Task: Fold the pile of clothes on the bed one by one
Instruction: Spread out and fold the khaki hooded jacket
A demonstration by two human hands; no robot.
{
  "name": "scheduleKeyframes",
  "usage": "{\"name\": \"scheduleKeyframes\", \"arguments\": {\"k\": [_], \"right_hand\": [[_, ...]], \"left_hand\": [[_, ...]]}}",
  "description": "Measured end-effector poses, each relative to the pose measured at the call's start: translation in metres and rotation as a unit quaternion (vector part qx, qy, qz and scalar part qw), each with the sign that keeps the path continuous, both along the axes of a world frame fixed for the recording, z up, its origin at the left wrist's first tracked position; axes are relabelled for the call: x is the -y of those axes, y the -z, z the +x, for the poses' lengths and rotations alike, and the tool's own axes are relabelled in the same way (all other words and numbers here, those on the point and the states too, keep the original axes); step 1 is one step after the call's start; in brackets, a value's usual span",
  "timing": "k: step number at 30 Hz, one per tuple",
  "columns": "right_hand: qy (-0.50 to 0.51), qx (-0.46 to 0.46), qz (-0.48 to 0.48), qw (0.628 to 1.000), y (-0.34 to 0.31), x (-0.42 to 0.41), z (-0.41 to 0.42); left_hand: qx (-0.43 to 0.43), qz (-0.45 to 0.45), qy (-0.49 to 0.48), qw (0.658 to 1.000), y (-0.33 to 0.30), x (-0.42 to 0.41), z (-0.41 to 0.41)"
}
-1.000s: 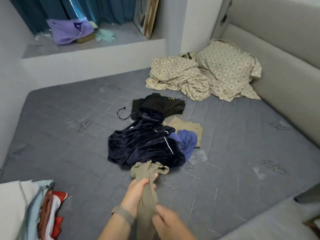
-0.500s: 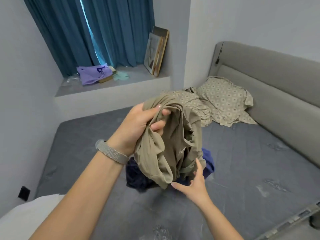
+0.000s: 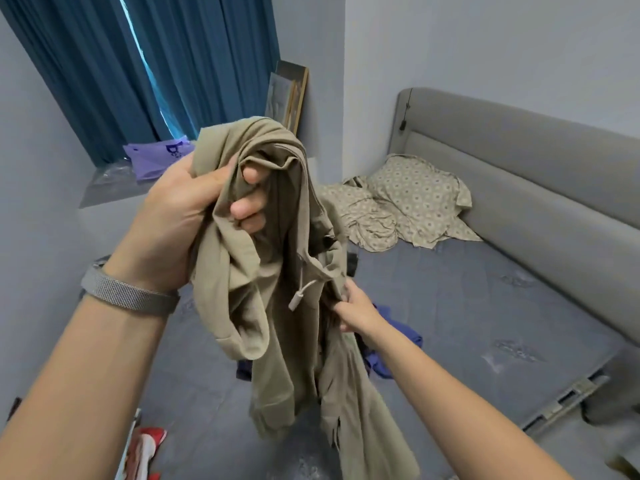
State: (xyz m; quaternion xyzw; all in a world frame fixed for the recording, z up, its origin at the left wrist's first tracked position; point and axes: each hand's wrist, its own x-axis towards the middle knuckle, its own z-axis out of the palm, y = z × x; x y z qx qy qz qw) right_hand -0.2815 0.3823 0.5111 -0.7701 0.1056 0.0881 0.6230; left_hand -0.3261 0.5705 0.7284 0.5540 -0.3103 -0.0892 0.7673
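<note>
A khaki garment with a white drawstring toggle hangs bunched in the air over the bed. My left hand grips its upper bunched part, fingers curled round the cloth. My right hand pinches a fold lower down on the garment's right side. The pile of clothes on the grey bed is mostly hidden behind the garment; only a blue piece and a dark bit show.
A patterned beige pillow and sheet lie bunched at the grey headboard. Red and white clothes sit at the lower left. A window ledge with a purple bag, picture frames and blue curtains lies behind.
The garment has been lifted from the pile up to chest height and has dropped open lower. My right hand moved from its bottom edge to a fold on its right side.
</note>
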Motion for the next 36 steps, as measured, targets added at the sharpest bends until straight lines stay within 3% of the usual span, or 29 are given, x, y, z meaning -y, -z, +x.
{"name": "scheduleKeyframes", "arguments": {"k": [2,5,9,19,27,36], "right_hand": [[-0.062,0.013,-0.129,0.99,0.001,0.019,0.008],[-0.016,0.033,-0.149,0.988,-0.001,0.074,0.021],[0.065,0.033,-0.153,0.986,-0.006,0.174,0.044],[0.055,-0.025,-0.106,0.993,0.019,0.344,0.098],[0.136,-0.038,-0.08,0.987,0.025,0.413,0.087],[0.126,-0.033,-0.075,0.989,0.031,0.455,0.086]], "left_hand": [[0.001,0.019,-0.088,0.996,0.004,0.018,0.016],[-0.02,0.03,-0.242,0.97,0.018,0.041,0.053],[-0.099,0.029,-0.294,0.95,0.056,0.095,0.099],[-0.205,0.017,-0.285,0.936,0.128,0.266,0.16],[-0.241,0.066,-0.252,0.935,0.15,0.309,0.173],[-0.232,0.026,-0.266,0.935,0.15,0.356,0.178]]}}
